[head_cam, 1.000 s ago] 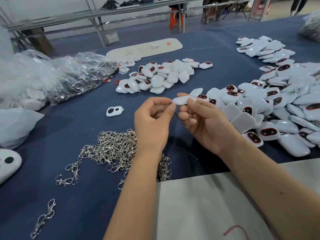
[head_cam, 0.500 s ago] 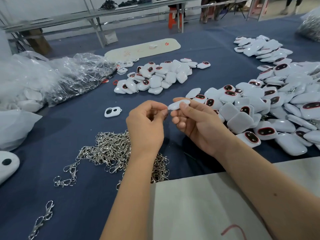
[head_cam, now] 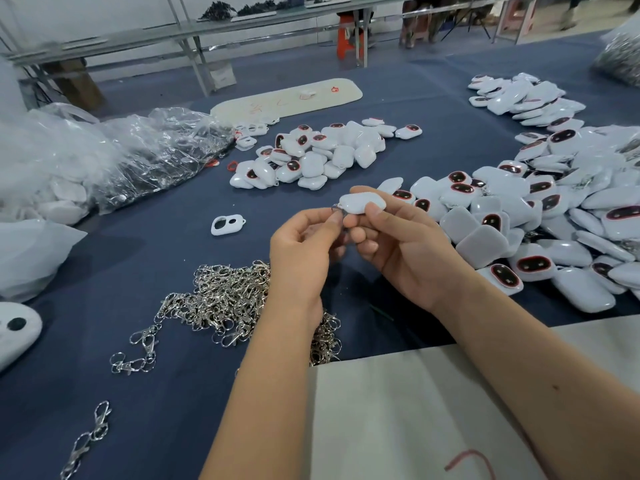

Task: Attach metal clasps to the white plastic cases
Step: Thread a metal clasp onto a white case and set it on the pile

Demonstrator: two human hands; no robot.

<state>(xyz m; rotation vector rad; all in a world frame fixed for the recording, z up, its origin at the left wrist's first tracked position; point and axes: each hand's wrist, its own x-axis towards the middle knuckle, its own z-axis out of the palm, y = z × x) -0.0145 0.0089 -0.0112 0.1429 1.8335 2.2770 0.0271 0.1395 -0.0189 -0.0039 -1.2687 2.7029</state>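
My right hand (head_cam: 401, 247) grips a white plastic case (head_cam: 362, 203) between thumb and fingers above the blue cloth. My left hand (head_cam: 303, 251) pinches a small metal clasp ring (head_cam: 336, 208) at the case's left end; most of the clasp is hidden by the fingers. A heap of loose metal clasps (head_cam: 225, 299) lies under and left of my left wrist. A large pile of white cases (head_cam: 554, 216) with dark red-rimmed windows spreads to the right, and a smaller pile (head_cam: 322, 154) sits farther back at centre.
A single white frame part (head_cam: 227, 225) lies left of my hands. Clear plastic bags (head_cam: 114, 157) crowd the left side. A pale board (head_cam: 287, 98) lies at the back. A white sheet (head_cam: 415, 410) covers the near edge. Stray clasps (head_cam: 86, 441) lie at front left.
Both hands have stayed together over the cloth. The case has turned in my right hand so more of its flat white face shows, while my left fingers stay at its left end.
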